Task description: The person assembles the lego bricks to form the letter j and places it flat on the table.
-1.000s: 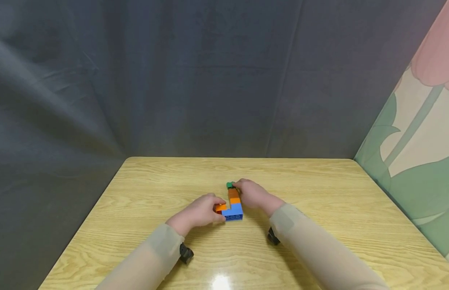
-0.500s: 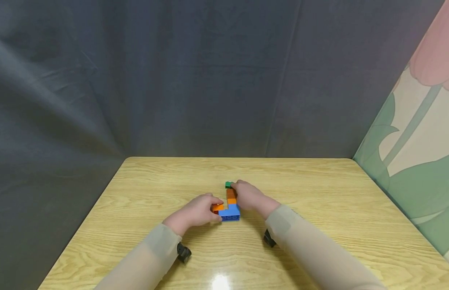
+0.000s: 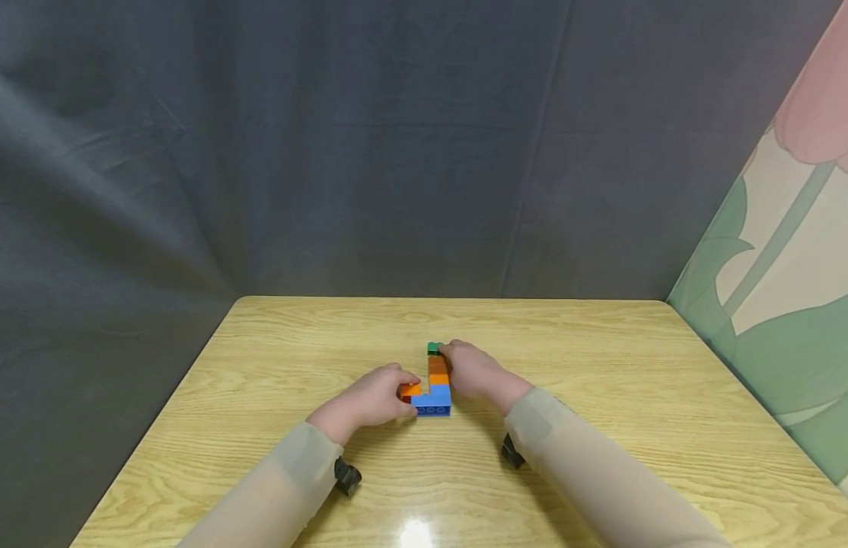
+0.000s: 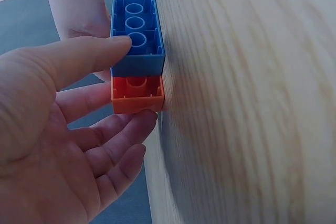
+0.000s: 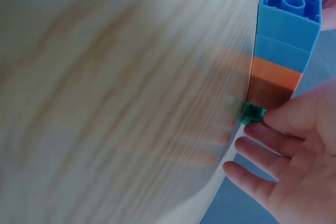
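An L-shaped build of toy building bricks lies on its side on the table. Its near corner is blue bricks (image 3: pixel 433 409), whose hollow undersides face the person. An orange brick (image 4: pixel 137 95) joins them at the left. From the corner, a row runs away through another orange brick (image 5: pixel 275 72) and a brown brick (image 5: pixel 269 94) to a green brick (image 3: pixel 433 348). My left hand (image 3: pixel 372 396) pinches the left end, thumb on the blue brick's underside, fingertips behind the orange one. My right hand (image 3: pixel 475 369) pinches the green brick at the far end, its fingers partly hiding it.
The wood-grain table (image 3: pixel 588 342) spreads around the bricks and ends at a dark curtain (image 3: pixel 396 190) behind. A wall with a flower print (image 3: pixel 801 251) rises on the right. Small black devices (image 3: pixel 347 478) are worn on both wrists.
The brick build has shifted slightly left and its row has turned to point more directly away from the person. Both hands have moved slightly with it, keeping their hold.
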`<move>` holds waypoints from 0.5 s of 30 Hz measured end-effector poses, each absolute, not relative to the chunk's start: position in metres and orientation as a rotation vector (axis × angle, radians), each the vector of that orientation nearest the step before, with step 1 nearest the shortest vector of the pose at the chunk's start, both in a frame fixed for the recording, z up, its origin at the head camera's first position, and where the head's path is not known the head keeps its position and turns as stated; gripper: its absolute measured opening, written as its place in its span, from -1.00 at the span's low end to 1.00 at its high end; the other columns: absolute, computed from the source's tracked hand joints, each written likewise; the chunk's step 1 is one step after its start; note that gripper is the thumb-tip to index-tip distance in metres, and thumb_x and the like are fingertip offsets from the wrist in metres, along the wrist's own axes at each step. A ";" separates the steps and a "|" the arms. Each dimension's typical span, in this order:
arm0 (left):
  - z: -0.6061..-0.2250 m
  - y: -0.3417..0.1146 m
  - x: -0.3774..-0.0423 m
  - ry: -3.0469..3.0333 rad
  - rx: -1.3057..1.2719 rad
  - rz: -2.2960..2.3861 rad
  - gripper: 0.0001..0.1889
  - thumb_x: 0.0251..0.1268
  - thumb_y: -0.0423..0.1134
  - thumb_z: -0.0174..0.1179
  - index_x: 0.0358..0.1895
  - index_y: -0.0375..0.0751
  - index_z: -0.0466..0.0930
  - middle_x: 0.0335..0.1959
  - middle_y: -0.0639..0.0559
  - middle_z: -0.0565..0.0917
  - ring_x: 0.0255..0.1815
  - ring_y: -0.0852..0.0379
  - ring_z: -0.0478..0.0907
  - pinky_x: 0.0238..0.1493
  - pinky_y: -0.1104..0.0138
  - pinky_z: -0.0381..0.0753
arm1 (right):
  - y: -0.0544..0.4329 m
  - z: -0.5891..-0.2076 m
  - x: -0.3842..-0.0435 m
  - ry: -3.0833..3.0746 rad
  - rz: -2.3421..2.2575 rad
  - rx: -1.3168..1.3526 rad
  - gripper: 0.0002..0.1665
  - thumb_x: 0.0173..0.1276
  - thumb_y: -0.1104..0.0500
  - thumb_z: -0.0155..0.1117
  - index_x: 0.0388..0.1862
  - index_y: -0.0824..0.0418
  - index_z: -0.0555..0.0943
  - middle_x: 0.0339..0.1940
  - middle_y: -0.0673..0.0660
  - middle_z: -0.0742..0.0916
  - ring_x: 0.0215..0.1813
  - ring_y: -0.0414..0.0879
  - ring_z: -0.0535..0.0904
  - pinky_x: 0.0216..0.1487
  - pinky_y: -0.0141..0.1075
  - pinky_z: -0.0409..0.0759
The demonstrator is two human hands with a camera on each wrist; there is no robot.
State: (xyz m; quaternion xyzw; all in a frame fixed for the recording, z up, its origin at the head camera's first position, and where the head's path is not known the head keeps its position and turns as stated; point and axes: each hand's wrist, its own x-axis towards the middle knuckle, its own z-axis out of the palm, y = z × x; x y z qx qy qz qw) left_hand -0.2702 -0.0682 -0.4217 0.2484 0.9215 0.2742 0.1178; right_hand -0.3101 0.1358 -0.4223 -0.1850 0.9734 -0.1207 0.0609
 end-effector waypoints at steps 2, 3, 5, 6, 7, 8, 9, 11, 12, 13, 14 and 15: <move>-0.422 -0.068 -0.270 2.700 0.725 0.802 -0.44 0.19 -0.20 0.42 0.28 -0.24 0.55 0.19 -0.13 0.53 0.16 -0.06 0.48 0.20 0.10 0.44 | 0.136 -0.422 -0.310 2.948 -0.365 -0.558 -0.45 0.47 0.31 0.10 0.43 0.27 0.41 0.15 0.20 0.61 0.16 0.05 0.54 0.26 -0.09 0.43; -0.422 -0.068 -0.270 2.699 0.725 0.805 -0.44 0.19 -0.20 0.42 0.28 -0.24 0.55 0.22 -0.14 0.52 0.18 -0.08 0.48 0.21 0.09 0.43 | 0.136 -0.422 -0.310 2.951 -0.365 -0.556 -0.45 0.47 0.31 0.11 0.43 0.27 0.41 0.15 0.19 0.61 0.16 0.05 0.53 0.26 -0.08 0.43; -0.423 -0.068 -0.270 2.705 0.724 0.798 -0.44 0.20 -0.20 0.42 0.28 -0.24 0.55 0.25 -0.16 0.50 0.23 -0.08 0.45 0.23 0.08 0.42 | 0.137 -0.423 -0.309 2.955 -0.363 -0.558 -0.46 0.47 0.31 0.12 0.42 0.27 0.42 0.16 0.19 0.61 0.18 0.06 0.53 0.26 -0.08 0.43; -0.423 -0.068 -0.270 2.707 0.723 0.794 -0.44 0.20 -0.19 0.41 0.28 -0.24 0.55 0.24 -0.15 0.50 0.18 -0.04 0.47 0.21 0.10 0.44 | 0.137 -0.423 -0.309 2.954 -0.360 -0.553 -0.45 0.47 0.31 0.11 0.43 0.26 0.42 0.17 0.19 0.60 0.19 0.06 0.53 0.27 -0.08 0.43; -0.423 -0.068 -0.270 2.708 0.726 0.792 -0.44 0.20 -0.19 0.41 0.28 -0.24 0.55 0.22 -0.14 0.51 0.12 -0.03 0.50 0.18 0.11 0.46 | 0.137 -0.423 -0.309 2.955 -0.359 -0.552 -0.45 0.47 0.31 0.12 0.42 0.26 0.42 0.18 0.19 0.60 0.20 0.06 0.52 0.27 -0.08 0.42; -0.423 -0.068 -0.271 2.707 0.730 0.792 -0.44 0.20 -0.19 0.42 0.28 -0.25 0.55 0.20 -0.14 0.52 0.08 -0.01 0.51 0.16 0.11 0.47 | 0.137 -0.423 -0.309 2.955 -0.357 -0.551 -0.46 0.47 0.30 0.12 0.42 0.26 0.42 0.19 0.19 0.60 0.21 0.07 0.52 0.28 -0.08 0.42; -0.423 -0.068 -0.271 2.711 0.731 0.789 -0.44 0.19 -0.19 0.42 0.27 -0.25 0.55 0.20 -0.14 0.52 0.09 -0.01 0.51 0.17 0.11 0.47 | 0.137 -0.423 -0.309 2.954 -0.354 -0.552 -0.46 0.48 0.30 0.12 0.42 0.26 0.42 0.20 0.20 0.59 0.22 0.07 0.52 0.28 -0.08 0.41; -0.423 -0.068 -0.271 2.716 0.728 0.783 -0.44 0.19 -0.19 0.42 0.27 -0.25 0.55 0.23 -0.15 0.51 0.17 -0.04 0.49 0.20 0.10 0.45 | 0.137 -0.423 -0.309 2.953 -0.355 -0.556 -0.46 0.48 0.30 0.12 0.42 0.27 0.42 0.20 0.20 0.59 0.22 0.07 0.52 0.28 -0.08 0.41; -0.423 -0.067 -0.271 2.714 0.726 0.785 -0.44 0.19 -0.19 0.42 0.27 -0.26 0.55 0.24 -0.16 0.51 0.18 -0.05 0.49 0.21 0.10 0.45 | 0.137 -0.422 -0.309 2.950 -0.352 -0.554 -0.46 0.48 0.30 0.12 0.42 0.27 0.41 0.21 0.20 0.59 0.22 0.07 0.51 0.29 -0.09 0.41; -0.423 -0.067 -0.271 2.714 0.721 0.784 -0.44 0.19 -0.19 0.42 0.27 -0.26 0.55 0.25 -0.17 0.50 0.22 -0.07 0.47 0.22 0.09 0.43 | 0.138 -0.422 -0.308 2.951 -0.356 -0.554 -0.47 0.49 0.30 0.12 0.42 0.27 0.42 0.21 0.20 0.59 0.23 0.07 0.51 0.28 -0.08 0.41; -0.424 -0.067 -0.271 2.716 0.719 0.782 -0.44 0.19 -0.19 0.42 0.27 -0.25 0.55 0.28 -0.18 0.49 0.26 -0.08 0.44 0.24 0.09 0.42 | 0.138 -0.422 -0.308 2.951 -0.358 -0.556 -0.47 0.49 0.29 0.11 0.42 0.28 0.42 0.21 0.20 0.59 0.23 0.07 0.51 0.28 -0.08 0.41; -0.424 -0.067 -0.271 2.718 0.719 0.778 -0.44 0.19 -0.18 0.42 0.27 -0.25 0.55 0.28 -0.18 0.49 0.27 -0.08 0.44 0.25 0.09 0.42 | 0.138 -0.422 -0.308 2.952 -0.361 -0.557 -0.47 0.49 0.29 0.11 0.42 0.28 0.42 0.21 0.20 0.59 0.23 0.08 0.51 0.28 -0.08 0.41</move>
